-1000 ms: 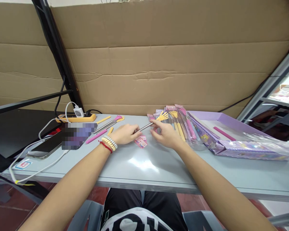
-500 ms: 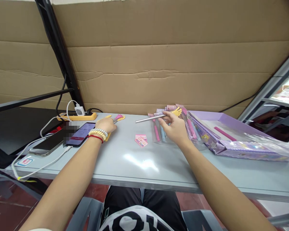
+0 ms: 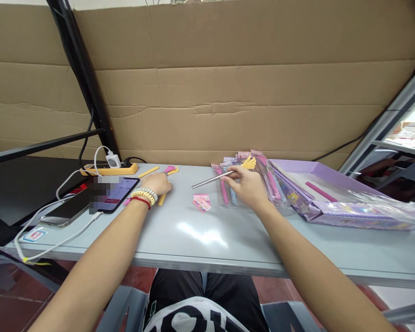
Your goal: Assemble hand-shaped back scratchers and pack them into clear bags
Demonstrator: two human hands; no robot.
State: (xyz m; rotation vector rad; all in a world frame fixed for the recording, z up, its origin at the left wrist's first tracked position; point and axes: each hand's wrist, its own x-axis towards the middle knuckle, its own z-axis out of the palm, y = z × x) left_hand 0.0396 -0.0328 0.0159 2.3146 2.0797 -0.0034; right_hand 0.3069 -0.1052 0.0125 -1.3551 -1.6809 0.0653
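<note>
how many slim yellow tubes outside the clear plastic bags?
2 visible: one slim yellow tube on the grey tabletop beyond the left hand, a second slim yellow tube at that hand's near side. The hand may hide more.

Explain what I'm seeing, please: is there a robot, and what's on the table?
No robot here: these are a person's bare hands. Every picture comes from one camera worn on the person's head, looking forward and down. The right hand holds a metal rod with a yellow hand-shaped end. The left hand is among loose yellow sticks; whether it grips any is hidden. Also on the grey table are pink cards, clear packets, two phones and an open purple box.
</note>
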